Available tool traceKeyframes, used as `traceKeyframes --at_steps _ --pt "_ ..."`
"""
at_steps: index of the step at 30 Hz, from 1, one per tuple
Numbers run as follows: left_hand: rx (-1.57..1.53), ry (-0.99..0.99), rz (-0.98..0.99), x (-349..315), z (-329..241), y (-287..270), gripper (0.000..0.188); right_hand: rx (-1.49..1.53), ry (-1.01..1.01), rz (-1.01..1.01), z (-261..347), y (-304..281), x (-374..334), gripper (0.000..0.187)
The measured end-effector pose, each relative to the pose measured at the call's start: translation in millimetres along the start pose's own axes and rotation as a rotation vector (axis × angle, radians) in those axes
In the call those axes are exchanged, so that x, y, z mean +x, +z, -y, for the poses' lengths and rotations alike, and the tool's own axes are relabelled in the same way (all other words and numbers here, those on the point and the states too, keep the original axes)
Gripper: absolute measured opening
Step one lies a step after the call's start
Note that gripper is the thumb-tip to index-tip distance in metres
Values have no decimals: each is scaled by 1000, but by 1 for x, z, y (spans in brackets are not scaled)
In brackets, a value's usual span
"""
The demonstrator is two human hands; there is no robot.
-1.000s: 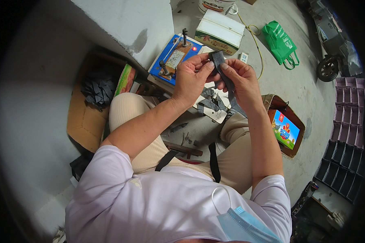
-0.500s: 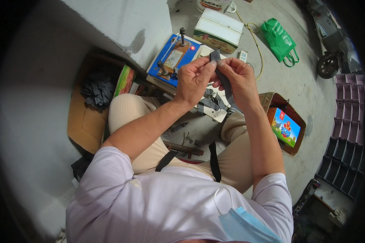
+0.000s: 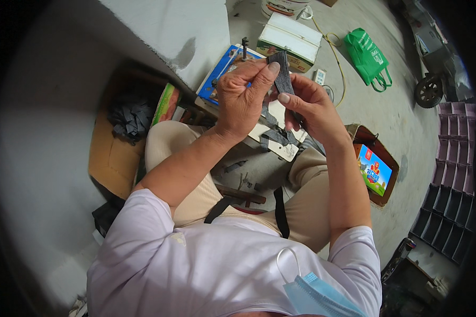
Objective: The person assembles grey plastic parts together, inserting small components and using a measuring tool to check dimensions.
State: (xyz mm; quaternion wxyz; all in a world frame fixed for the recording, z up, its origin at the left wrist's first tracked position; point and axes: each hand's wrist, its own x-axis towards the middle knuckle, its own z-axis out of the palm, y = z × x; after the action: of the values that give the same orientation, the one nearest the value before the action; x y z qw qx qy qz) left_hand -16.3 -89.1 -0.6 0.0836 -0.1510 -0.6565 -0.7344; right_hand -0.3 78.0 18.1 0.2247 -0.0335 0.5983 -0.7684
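Note:
A dark grey fabric strip (image 3: 283, 74) is held up between my two hands. My left hand (image 3: 243, 98) pinches its upper end between thumb and forefinger. Lower down, my right hand (image 3: 314, 105) grips the strip with its thumb on top. Behind my hands stands a blue-topped device (image 3: 209, 91) with upright black posts, partly hidden by my left hand. More dark grey strips (image 3: 278, 138) lie on a white board (image 3: 286, 152) just below my hands.
An open cardboard box (image 3: 108, 164) on my left holds a heap of dark strips (image 3: 131, 117). A lit screen (image 3: 374, 170) sits in a box on the right. Beyond are a white-topped carton (image 3: 291, 37), a power strip (image 3: 319, 77), a yellow cord (image 3: 341, 79) and a green bag (image 3: 366, 58).
Both hands have come nearer and look larger. The right hand has slid down the strip, away from the left, so a longer stretch shows between them.

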Motion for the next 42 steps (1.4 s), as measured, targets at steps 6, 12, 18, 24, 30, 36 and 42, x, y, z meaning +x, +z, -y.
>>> traceKeyframes --at_steps 6,12,18,24,30,36,42 --pt "-423 -149 -289 23 -1 -32 17 28 54 -34 1 -6 12 14" --pt "-538 -426 -647 51 35 -84 5 -205 -32 -149 8 -2 23 16" --pt "-687 -701 -716 56 68 -108 12 -303 -13 -180 5 4 48 17" --pt "-708 -792 -762 54 78 -122 17 -318 34 -157 0 13 60 19" --pt "-710 -783 -759 52 77 -121 16 -315 43 -161 -4 13 64 19" --pt "-697 -786 -770 54 77 -119 15 -322 55 -169 -6 11 64 19" --pt "-601 -823 -835 57 82 -122 11 -236 102 -163 -21 2 70 15"
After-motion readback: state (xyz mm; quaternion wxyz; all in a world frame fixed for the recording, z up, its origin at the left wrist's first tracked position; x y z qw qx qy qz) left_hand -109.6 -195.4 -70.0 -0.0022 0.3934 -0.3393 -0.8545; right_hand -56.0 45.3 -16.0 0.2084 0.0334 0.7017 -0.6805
